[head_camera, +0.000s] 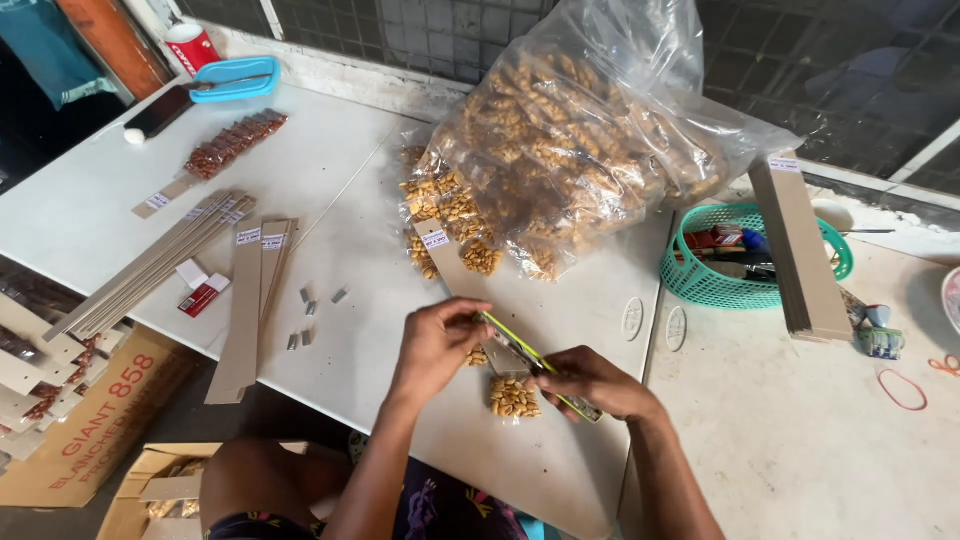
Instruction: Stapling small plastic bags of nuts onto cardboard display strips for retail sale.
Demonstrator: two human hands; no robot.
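Both hands meet low over the white surface [330,190]. The left hand [437,340] has its fingers narrowed on the upper end of a yellow-green stapler [535,365], and the right hand [597,383] has its fingers wrapped about the lower end, pressing down. Under the stapler lies a grey card strip [470,282], with a small clear packet of nuts [514,397] just beside the right hand and against the strip.

By the look of it, the step in hand is stapling a packet onto the strip. The next move would call for keeping the packet's top edge flat on the card and squeezing squarely.

Measured from the stapler: up the same strip sit more clear nut packets [440,205], with a small white label [434,239] among them. Beyond them slumps a big clear bag of nut packets [580,130]. Left of it lie bare card strips with white labels [255,295], a small red-and-white box [203,294], and farther off a strip of dark red packets [232,145]. Right of it stands a green basket [700,280] with a stack of card strips [800,245] leaning across it. Below left is a brown carton with red print [95,420].
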